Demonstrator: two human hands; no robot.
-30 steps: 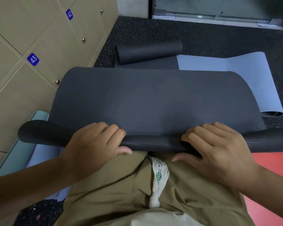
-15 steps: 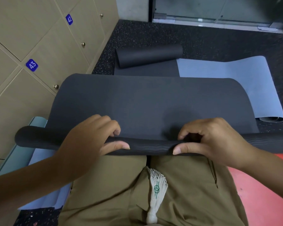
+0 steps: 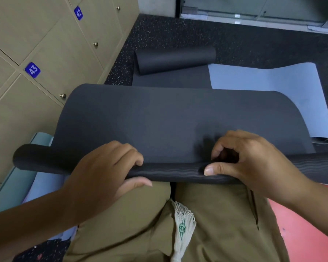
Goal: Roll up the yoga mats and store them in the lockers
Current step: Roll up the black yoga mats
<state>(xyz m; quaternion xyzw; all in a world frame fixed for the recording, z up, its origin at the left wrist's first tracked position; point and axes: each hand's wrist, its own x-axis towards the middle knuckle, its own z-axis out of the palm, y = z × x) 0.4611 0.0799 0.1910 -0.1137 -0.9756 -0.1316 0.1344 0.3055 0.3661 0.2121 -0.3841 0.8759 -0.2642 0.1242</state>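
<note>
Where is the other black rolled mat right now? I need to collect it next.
In the head view the black rolled mat lies on the speckled floor at upper centre, beyond the mat being rolled, beside the light blue mat.

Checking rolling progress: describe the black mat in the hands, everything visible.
The black mat is matte, foam-like, dark charcoal, partly rolled. Its near end forms a tight roll lying across the person's lap, faint wavy ridges on its outer face; the rest lies flat, spread away over the floor, far corners rounded. The left hand and right hand both grip the roll, thumbs on the near side.

Charcoal mat [image 3: 178,120] – wavy ridged underside; pale blue mat [image 3: 273,82]; beige lockers [image 3: 45,44].
</note>
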